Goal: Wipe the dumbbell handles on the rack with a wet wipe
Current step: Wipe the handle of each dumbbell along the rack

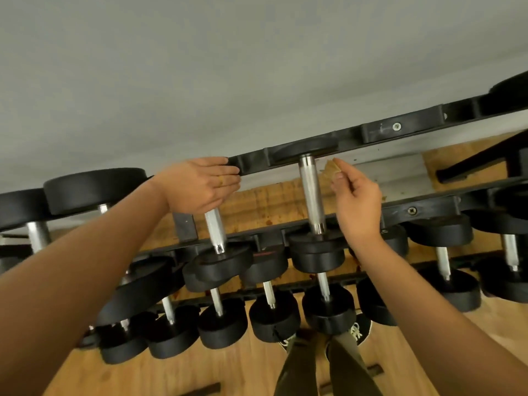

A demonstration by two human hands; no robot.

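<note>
Left hand [200, 185] closes over the upper end of one dumbbell handle [215, 228] on the top tier of the rack [400, 125], apparently steadying it. Right hand [357, 204] pinches a small tan wipe [331, 168] between fingertips, just beside the neighbouring handle [311, 195], seemingly poised to wipe it.

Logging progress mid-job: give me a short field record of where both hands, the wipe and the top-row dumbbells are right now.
left hand: resting on top of one chrome dumbbell handle, top row
right hand: pinching a small tan wipe between its fingertips
wipe contact: beside the neighbouring chrome handle, apparently not touching it
rack: black metal rack with several rows of black round-headed dumbbells
floor: wooden floor
</note>
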